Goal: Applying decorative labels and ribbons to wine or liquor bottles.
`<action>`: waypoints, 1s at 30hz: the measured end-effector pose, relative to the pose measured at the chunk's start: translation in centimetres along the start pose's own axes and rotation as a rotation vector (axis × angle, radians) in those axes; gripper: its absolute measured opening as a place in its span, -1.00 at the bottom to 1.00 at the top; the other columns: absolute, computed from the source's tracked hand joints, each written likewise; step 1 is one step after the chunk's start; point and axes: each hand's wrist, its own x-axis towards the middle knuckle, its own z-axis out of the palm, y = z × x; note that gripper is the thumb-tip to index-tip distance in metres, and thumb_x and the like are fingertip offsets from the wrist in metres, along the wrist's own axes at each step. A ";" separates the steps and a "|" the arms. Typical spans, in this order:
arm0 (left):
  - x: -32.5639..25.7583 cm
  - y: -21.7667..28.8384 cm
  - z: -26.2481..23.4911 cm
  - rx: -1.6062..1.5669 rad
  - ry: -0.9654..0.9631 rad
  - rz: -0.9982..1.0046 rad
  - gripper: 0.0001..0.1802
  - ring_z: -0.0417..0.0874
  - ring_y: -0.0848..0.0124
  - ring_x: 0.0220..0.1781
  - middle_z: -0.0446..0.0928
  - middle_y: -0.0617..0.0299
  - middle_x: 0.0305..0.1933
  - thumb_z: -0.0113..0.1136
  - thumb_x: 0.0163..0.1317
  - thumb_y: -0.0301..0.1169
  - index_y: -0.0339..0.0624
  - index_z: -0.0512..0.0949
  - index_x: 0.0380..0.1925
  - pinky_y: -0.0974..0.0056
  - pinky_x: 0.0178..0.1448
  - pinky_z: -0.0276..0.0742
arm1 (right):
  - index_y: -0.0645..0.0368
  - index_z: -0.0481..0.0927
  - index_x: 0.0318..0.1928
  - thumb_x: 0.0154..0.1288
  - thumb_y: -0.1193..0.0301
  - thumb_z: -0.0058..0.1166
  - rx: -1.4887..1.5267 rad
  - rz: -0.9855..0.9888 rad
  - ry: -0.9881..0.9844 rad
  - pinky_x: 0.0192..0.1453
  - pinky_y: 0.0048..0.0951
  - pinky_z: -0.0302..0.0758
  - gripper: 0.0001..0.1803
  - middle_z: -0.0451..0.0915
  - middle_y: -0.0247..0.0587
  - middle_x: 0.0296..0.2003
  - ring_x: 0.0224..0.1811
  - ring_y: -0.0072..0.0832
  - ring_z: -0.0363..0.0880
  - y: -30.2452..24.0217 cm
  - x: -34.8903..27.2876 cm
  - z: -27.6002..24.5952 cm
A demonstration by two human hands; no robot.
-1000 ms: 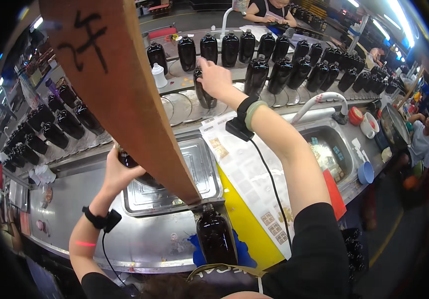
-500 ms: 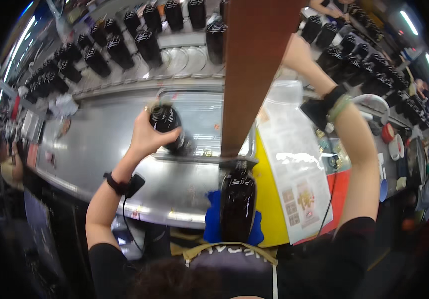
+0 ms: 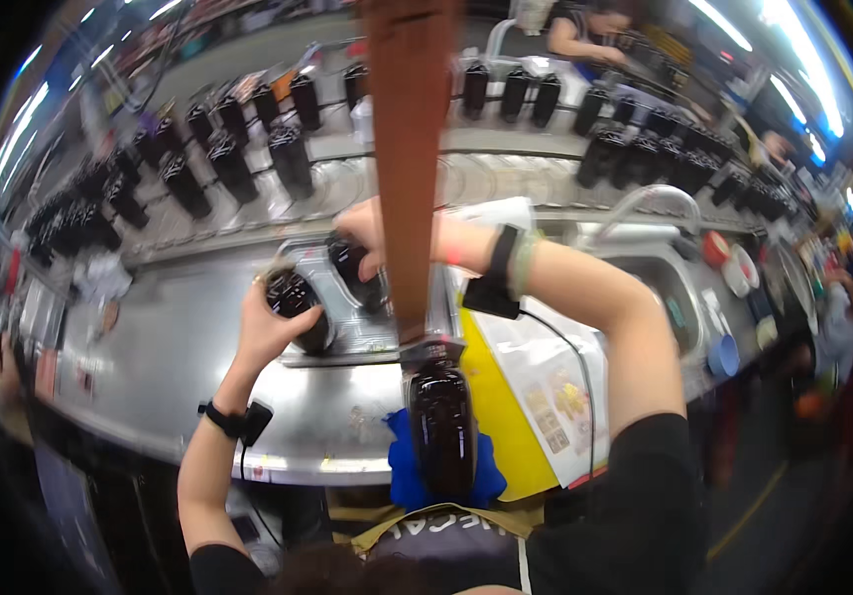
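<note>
My left hand [image 3: 266,327] is wrapped round a glossy black bottle [image 3: 300,305], its top tilted up to the left, over the edge of a metal tray [image 3: 362,339]. Just right of it, my right hand [image 3: 362,230] grips a second dark bottle [image 3: 351,266] from above. That hand reaches behind a brown upright bar [image 3: 405,178], which hides its wrist. Close to my body another black bottle [image 3: 441,426] stands below the bar, with blue cloth [image 3: 402,458] around its lower part.
Rows of black bottles [image 3: 231,169] stand on a line beyond the steel table [image 3: 164,327]. Right of the bar lie a yellow board [image 3: 506,436] and printed sheets [image 3: 570,372]. A sink [image 3: 660,288] and a blue ladle [image 3: 722,352] are farther right. Another person [image 3: 585,40] works at the far side.
My right hand has come from the far right across to the left of the bar and now grips a bottle beside my left hand. The view has swung right; the left hand keeps its bottle.
</note>
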 end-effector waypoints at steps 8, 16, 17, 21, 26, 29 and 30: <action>-0.8 -1.8 -1.4 -0.003 0.010 -0.017 0.11 0.46 0.21 0.46 0.44 -0.05 0.43 0.71 -0.07 -0.28 -0.32 0.29 0.48 0.13 0.54 0.33 | -0.06 0.53 0.36 0.32 0.05 0.29 -0.101 0.494 0.022 -0.01 -0.05 0.69 -0.36 0.79 -0.04 -0.10 -0.03 -0.02 0.77 -4.0 -3.1 -12.6; -4.6 1.6 -4.5 -0.066 0.286 0.003 0.06 0.22 0.09 0.65 0.20 -0.06 0.62 0.55 0.17 -0.38 -0.29 0.12 0.59 0.00 0.69 0.05 | 0.47 0.02 0.56 0.20 0.16 0.41 -0.203 0.871 0.708 0.02 -0.19 0.66 0.13 0.77 0.05 -0.29 -0.15 -0.09 0.77 3.3 -18.0 -23.5; -6.1 1.3 -4.2 -0.054 0.309 -0.015 0.06 0.22 0.09 0.65 0.20 -0.06 0.62 0.55 0.17 -0.38 -0.29 0.12 0.59 0.00 0.69 0.05 | 0.40 0.12 0.56 0.19 0.18 0.45 -0.399 0.943 0.697 -0.05 -0.30 0.67 0.09 0.77 -0.02 -0.32 -0.25 -0.29 0.78 4.5 -18.4 -23.6; -10.4 1.3 -4.1 -0.099 0.188 -0.093 -0.11 0.23 0.14 0.64 0.19 0.07 0.62 0.41 0.33 -0.39 -0.22 0.15 0.58 -0.04 0.62 0.24 | 0.31 0.64 0.21 0.37 0.32 0.33 -0.095 0.512 0.541 -0.15 -0.49 0.58 -0.52 0.75 -0.29 -0.26 -0.32 -0.59 0.63 -2.4 -20.2 -19.5; -16.4 5.3 -6.7 -0.108 0.344 -0.262 -0.04 0.31 0.09 0.57 0.27 -0.17 0.54 0.50 0.27 -0.16 -0.27 0.21 0.54 -0.02 0.53 0.37 | 0.30 0.67 0.15 0.36 0.57 0.26 0.368 0.590 0.406 -0.06 -0.59 0.51 -0.65 0.73 -0.29 -0.21 -0.21 -0.67 0.58 -16.1 -24.7 -14.8; -19.8 3.9 -11.5 0.072 0.449 -0.285 0.01 0.41 0.02 0.51 0.31 -0.25 0.50 0.49 0.26 -0.09 -0.35 0.19 0.53 -0.02 0.48 0.44 | 0.29 0.66 0.18 0.34 0.67 0.22 0.559 0.602 0.388 -0.05 -0.60 0.50 -0.61 0.72 -0.27 -0.15 -0.19 -0.68 0.55 -19.8 -27.4 -12.3; -20.6 4.2 -13.1 0.120 0.531 -0.307 0.03 0.46 -0.01 0.48 0.35 -0.28 0.47 0.49 0.25 -0.05 -0.40 0.19 0.52 -0.01 0.45 0.47 | 0.30 0.65 0.20 0.37 0.66 0.20 0.626 0.655 0.404 -0.06 -0.60 0.50 -0.60 0.72 -0.25 -0.13 -0.19 -0.67 0.55 -20.4 -28.5 -11.6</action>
